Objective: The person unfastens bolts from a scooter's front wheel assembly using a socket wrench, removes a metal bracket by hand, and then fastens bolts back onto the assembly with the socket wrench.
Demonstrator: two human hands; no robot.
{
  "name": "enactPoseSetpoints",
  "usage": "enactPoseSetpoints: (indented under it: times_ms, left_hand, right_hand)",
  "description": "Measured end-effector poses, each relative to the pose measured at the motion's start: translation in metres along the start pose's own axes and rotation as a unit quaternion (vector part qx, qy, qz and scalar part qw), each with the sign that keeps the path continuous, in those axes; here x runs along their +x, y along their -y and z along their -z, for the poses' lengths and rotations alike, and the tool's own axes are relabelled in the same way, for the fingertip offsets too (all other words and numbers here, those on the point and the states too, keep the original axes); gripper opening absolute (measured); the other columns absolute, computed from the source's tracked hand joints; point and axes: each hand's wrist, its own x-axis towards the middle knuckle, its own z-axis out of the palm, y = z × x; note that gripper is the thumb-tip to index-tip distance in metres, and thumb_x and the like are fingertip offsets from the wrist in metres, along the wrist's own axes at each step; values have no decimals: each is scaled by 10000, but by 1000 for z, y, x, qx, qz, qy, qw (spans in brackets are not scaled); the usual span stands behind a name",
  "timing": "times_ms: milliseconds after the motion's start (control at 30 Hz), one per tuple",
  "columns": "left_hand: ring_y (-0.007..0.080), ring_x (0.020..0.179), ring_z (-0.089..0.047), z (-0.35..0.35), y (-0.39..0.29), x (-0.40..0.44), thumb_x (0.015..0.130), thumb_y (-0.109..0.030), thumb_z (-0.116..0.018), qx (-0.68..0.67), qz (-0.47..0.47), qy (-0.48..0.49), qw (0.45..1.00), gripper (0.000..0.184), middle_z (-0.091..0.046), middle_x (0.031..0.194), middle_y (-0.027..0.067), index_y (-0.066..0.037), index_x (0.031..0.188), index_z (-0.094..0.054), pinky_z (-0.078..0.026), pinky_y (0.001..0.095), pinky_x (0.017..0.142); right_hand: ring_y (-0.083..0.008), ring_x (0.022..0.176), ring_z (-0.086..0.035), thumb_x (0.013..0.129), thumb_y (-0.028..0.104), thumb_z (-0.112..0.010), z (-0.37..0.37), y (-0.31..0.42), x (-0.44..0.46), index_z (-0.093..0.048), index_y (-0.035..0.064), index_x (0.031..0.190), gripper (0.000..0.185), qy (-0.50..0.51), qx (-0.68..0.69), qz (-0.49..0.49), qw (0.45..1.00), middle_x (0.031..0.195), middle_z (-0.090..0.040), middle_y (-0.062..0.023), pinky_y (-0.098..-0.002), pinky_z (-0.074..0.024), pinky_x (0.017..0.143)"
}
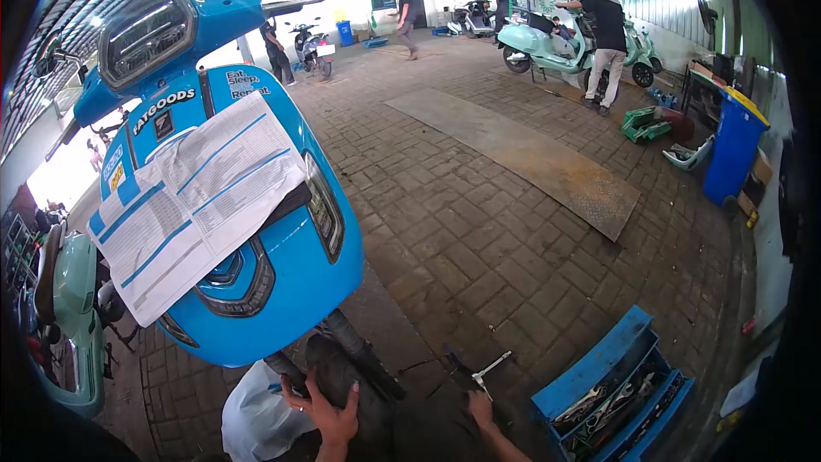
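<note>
Under the spread-fingered left hand (329, 415), dark tire (335, 361); beside right hand (481, 413), grip unclear, T-handle (492, 365).

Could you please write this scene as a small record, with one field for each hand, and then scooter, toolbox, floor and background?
Left hand: fingers spread, at the front tyre; ring on one finger
Right hand: beside the silver tool; grip unclear
Scooter: blue, papers lying over its front
Toolbox: blue, open, wrenches inside
Floor: brick paving, with a metal plate on it
Background: person standing at a mint scooter
</note>
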Motion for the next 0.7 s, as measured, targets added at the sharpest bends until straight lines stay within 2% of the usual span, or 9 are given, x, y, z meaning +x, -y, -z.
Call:
enactPoseSetpoints:
  times_ms: [33, 67, 133, 267, 333, 433, 567, 633, 700]
  left_hand:
    - [547, 1505, -61, 0, 1, 0, 799, -415, -868, -3, 0, 1, 1000, 888, -21, 1618, 371, -47, 1501, -468, -159, 689, 1189]
    - [546, 1505, -60, -1, 2, 0, 802, -407, -866, -3, -2, -1, 1000, 882, -19, 1619, 373, -48, 1503, -467, -151, 688, 1190]
    - [545, 1505, -59, -1, 1, -1, 805, -398, -864, -6, -1, -4, 1000, 877, -17, 1620, 375, -50, 1505, -467, -144, 687, 1190]
    - [538, 1511, -52, 0, 1, -1, 813, -389, -859, -16, 9, -3, 1000, 856, -21, 1621, 381, -53, 1501, -476, -126, 678, 1197]
    - [536, 1513, -51, -1, 3, -2, 814, -384, -858, -12, 8, -4, 1000, 849, -22, 1621, 382, -55, 1499, -481, -121, 675, 1200]
    - [532, 1515, -54, 1, 1, -1, 816, -388, -858, -17, 12, -3, 1000, 846, -30, 1622, 377, -58, 1499, -482, -125, 675, 1200]
    - [533, 1512, -75, 0, 2, -1, 819, -408, -856, -24, 4, -11, 1000, 844, -43, 1623, 366, -48, 1488, -488, -144, 675, 1197]
    - [534, 1511, -83, -1, 0, -2, 820, -417, -854, -22, 3, -13, 1000, 843, -45, 1624, 362, -45, 1484, -491, -151, 675, 1196]
    - [535, 1509, -94, 2, -6, -1, 824, -423, -851, -23, 34, -5, 999, 835, -51, 1625, 357, -47, 1479, -495, -158, 670, 1198]
  right_hand:
    - [-394, 1221, -602, 831, 379, -807, 16, 8, -13, -652, 21, 1300, 610, -67, -160, 13, 985, 1286, -630, -208, -515, -495, 1035]
    - [-394, 1221, -602, 831, 379, -807, 4, -12, -17, -652, 21, 1300, 610, -69, -163, 11, 984, 1286, -630, -208, -515, -495, 1035]
    - [-392, 1387, -483, 1012, 239, -537, -31, -61, -33, -663, 180, 1373, 387, -173, -233, 11, 957, 1473, -546, -160, -615, -490, 1049]
    - [-400, 1389, -471, 1023, 271, -536, -48, -94, -67, -618, 180, 1429, 424, -115, -258, -12, 959, 1476, -533, -162, -621, -485, 1055]
    - [-410, 1418, -436, 1024, 301, -534, -47, -99, -75, -571, 168, 1477, 474, -54, -263, 12, 963, 1507, -495, -174, -630, -471, 1067]
    - [-412, 1408, -442, 996, 368, -594, -28, -70, -77, -548, 144, 1491, 545, -90, -184, -46, 978, 1517, -483, -193, -634, -456, 1075]
    - [-410, 1381, -454, 945, 382, -682, -49, -91, -57, -524, 110, 1504, 641, -130, -169, -97, 972, 1492, -489, -199, -626, -447, 1074]
    - [-401, 1313, -497, 926, 283, -705, -46, -93, -47, -545, 81, 1468, 600, -136, -212, -116, 961, 1405, -530, -188, -604, -440, 1068]
    - [-396, 1295, -512, 910, 220, -695, 19, -30, -54, -561, 69, 1433, 560, -108, -195, -121, 967, 1363, -541, -186, -591, -444, 1066]
